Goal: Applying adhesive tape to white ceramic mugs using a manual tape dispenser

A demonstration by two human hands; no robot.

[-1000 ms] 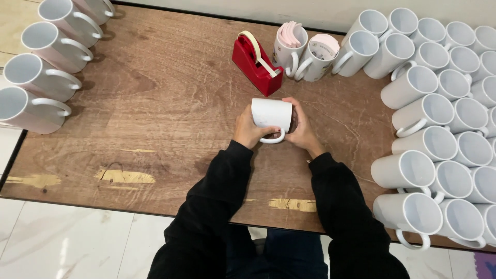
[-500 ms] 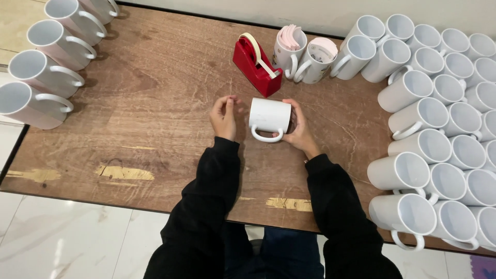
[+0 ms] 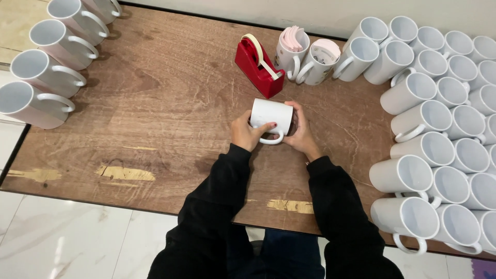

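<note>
A white mug [image 3: 270,114] lies on its side at the middle of the wooden table [image 3: 155,108], handle towards me. My left hand [image 3: 247,133] grips its left side and handle. My right hand [image 3: 299,132] holds its open end on the right. Both hands are on the mug. Just beyond it stands a red tape dispenser [image 3: 257,66] with a roll of tape.
Several white mugs [image 3: 439,150] lie packed together along the right side. Several pinkish-wrapped mugs [image 3: 46,67] lie in a row at the far left. Two mugs [image 3: 305,57] holding pink sheets stand behind the dispenser. The table's front edge is close to my body.
My left hand, off the mug half a second ago, has come back onto its left side and handle. The mug stays at the table's middle.
</note>
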